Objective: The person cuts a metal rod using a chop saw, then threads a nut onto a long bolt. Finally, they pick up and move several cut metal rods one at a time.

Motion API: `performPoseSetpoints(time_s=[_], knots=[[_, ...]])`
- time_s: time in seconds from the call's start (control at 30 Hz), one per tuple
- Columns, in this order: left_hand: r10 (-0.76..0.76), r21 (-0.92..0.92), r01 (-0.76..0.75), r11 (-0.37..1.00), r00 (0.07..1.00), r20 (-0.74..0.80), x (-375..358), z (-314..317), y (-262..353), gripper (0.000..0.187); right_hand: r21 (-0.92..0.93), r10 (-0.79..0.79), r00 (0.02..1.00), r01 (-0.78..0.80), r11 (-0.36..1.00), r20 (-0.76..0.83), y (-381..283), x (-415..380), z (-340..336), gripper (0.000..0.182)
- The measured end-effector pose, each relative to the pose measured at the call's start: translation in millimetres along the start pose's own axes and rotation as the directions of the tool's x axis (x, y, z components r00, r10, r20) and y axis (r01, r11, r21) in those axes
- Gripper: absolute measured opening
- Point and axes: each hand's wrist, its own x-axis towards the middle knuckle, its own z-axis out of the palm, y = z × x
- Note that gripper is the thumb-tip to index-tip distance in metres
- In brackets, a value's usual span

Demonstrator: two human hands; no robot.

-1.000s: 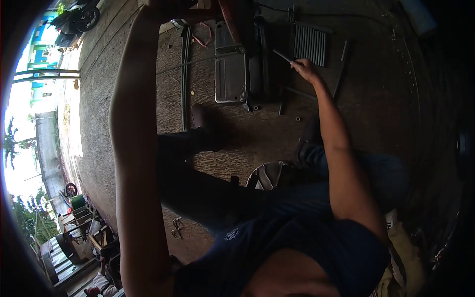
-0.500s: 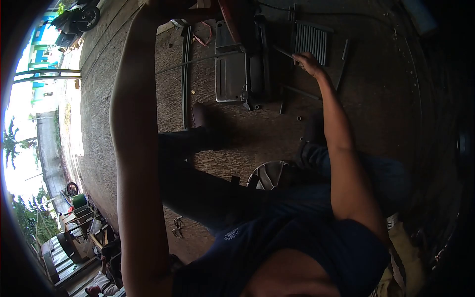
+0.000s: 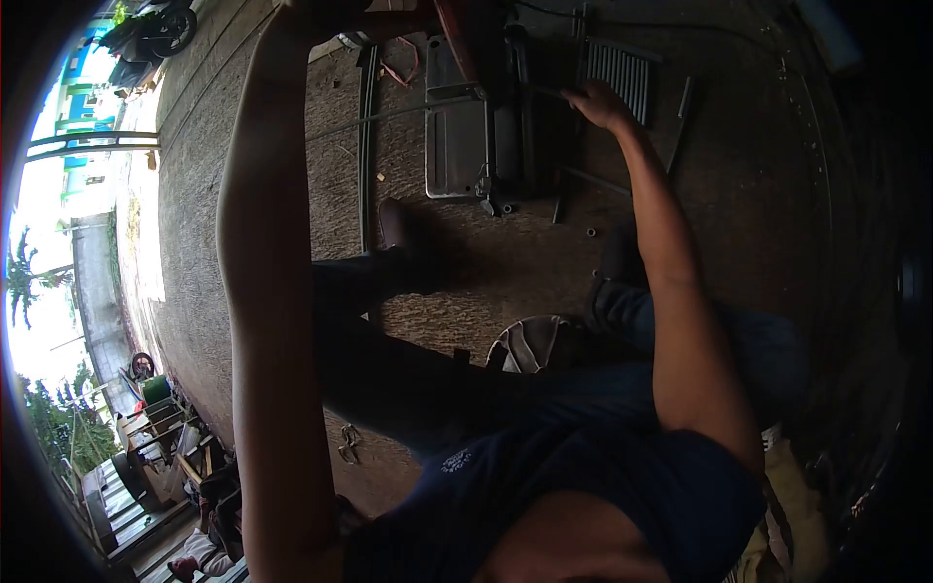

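Observation:
Near the top of the view stands a cut-off machine with a grey metal base (image 3: 457, 146) and a red upper part (image 3: 457, 39). My left hand (image 3: 316, 12) is at the top edge by the machine's red arm; its fingers are too dark and cut off to make out. To the right of the machine, my right hand (image 3: 595, 102) is closed around the end of a thin metal bar (image 3: 544, 90), which points left into the machine. A small ring-shaped piece (image 3: 591, 232) lies on the ground below.
Long metal bars (image 3: 367, 146) lie left of the machine, and a ribbed metal grille (image 3: 619, 78) lies at its right. Further right is a thin tube (image 3: 680, 121). A round stool (image 3: 530, 342) is beneath me. A motorcycle (image 3: 155, 37) stands at the upper left.
My right hand has moved slightly up and left with the bar, whose tip is now nearer the machine. The left arm has hardly moved.

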Motion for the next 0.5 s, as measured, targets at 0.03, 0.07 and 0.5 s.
performPoseSetpoints(time_s=[0.03, 0.07, 0.5], knots=[[-0.034, -0.05, 0.035, 0.998, 0.999, 0.036, 0.3, -0.1, 1.2, 0.019, 0.0, 0.001, 1.0, -0.001, 1.0, 0.0, -0.4, 5.9, 1.9, 0.045], [-0.065, -0.097, 0.072, 0.993, 0.995, 0.075, 0.6, 0.6, 2.7, 0.019, -0.054, -0.054, 0.996, 0.051, 0.997, -0.073, -1.3, 13.0, 5.3, 0.048], [-0.08, -0.034, 0.079, 0.996, 0.996, -0.037, -12.6, 22.0, 5.0, 0.025, -0.194, -0.208, 0.974, 0.187, 0.963, -0.095, -32.4, 24.7, 4.7, 0.061]])
